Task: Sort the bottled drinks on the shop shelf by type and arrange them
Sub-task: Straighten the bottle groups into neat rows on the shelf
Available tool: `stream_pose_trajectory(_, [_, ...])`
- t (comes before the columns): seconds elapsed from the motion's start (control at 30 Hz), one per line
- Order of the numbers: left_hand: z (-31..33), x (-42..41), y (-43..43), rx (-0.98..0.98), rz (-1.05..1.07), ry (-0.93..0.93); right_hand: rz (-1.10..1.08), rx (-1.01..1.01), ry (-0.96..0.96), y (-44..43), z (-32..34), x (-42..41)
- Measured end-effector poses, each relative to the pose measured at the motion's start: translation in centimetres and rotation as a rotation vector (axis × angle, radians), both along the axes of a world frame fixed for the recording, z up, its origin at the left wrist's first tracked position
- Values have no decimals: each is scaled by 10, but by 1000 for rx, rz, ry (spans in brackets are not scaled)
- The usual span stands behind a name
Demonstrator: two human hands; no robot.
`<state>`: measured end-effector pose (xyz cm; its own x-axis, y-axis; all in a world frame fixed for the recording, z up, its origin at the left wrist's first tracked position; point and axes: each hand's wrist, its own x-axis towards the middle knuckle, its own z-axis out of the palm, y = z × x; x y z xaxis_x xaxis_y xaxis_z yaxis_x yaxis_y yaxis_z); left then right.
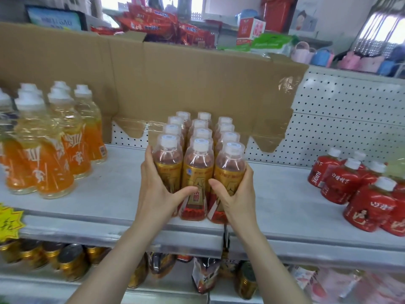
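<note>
Both hands clasp a shrink-wrapped pack of gold-label bottles (198,163) at mid shelf (285,207), near its front edge: left hand (158,189) wraps the pack's left side, right hand (235,194) the right side, thumbs pressed on the front row. Pack = 3 rows, white caps, reddish liquid inside. To the left, well apart, orange-label bottles (50,145) w/ pale yellow drink, also film-wrapped. To the right, squat red-label bottles (359,189), white caps. Cardboard sheet (175,80) stands behind the packs. Lower shelf: gold-lidded cans (43,257), blurred.
</note>
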<state>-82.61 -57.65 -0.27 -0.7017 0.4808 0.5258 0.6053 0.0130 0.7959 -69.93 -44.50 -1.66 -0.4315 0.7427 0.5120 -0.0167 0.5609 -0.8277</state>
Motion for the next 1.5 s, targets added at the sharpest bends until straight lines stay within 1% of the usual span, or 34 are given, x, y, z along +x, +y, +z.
stream_pose_trajectory(0.3, [-2,-12,8,27,-25,36,-39,-2,-22,8,1,-9])
stream_pose_trajectory(0.43, [-4,-13,7,4,-10,59,-37,21,-99,8,4,-4])
stream_pose_trajectory(0.53, [-3,-6,6,-37,62,154,-19,94,-238,11,11,13])
stream_pose_trajectory(0.6, [1,4,8,-30,127,314,-22,192,-355,16,17,33])
stream_pose_trajectory(0.67, [10,17,13,-4,169,493,-81,287,-450,26,21,58])
stream_pose_trajectory(0.7, [15,26,18,1,176,549,-131,330,-478,34,23,71])
stream_pose_trajectory(0.77, [22,46,32,16,130,597,-255,443,-514,53,29,100])
stream_pose_trajectory(0.87, [26,76,61,46,-23,631,-405,573,-519,89,41,148])
stream_pose_trajectory(0.93, [25,97,84,41,-44,687,-479,624,-493,113,51,184])
stream_pose_trajectory(1.0, [25,120,107,61,-14,721,-546,646,-485,138,62,220])
stream_pose_trajectory(1.13, [29,175,154,182,71,723,-627,637,-441,190,74,290])
stream_pose_trajectory(1.23, [24,224,195,195,-15,645,-620,569,-473,224,71,329])
stream_pose_trajectory(1.27, [23,242,209,160,-71,586,-605,542,-503,234,68,337])
stream_pose_trajectory(1.33, [22,277,236,5,-211,455,-560,494,-575,248,59,347])
stream_pose_trajectory(1.4, [15,301,266,-157,-318,393,-504,450,-624,256,47,350])
stream_pose_trajectory(1.5, [4,319,296,-274,-395,299,-448,448,-581,264,35,347])
